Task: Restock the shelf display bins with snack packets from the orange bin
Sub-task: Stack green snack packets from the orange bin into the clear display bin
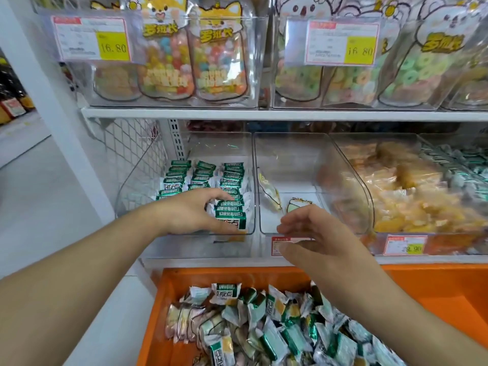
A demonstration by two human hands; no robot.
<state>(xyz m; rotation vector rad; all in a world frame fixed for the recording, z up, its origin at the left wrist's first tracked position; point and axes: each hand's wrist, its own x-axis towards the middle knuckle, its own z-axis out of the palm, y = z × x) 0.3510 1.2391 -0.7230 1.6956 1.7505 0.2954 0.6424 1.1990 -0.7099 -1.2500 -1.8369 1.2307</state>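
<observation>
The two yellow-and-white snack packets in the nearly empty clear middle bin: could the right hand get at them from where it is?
Probably yes. The right hand hovers at the clear plastic middle bin's open front, and nothing lies between it and the yellow-and-white snack packets.

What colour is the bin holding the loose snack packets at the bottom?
Bright orange bin, seen clearly in the head view.
</observation>
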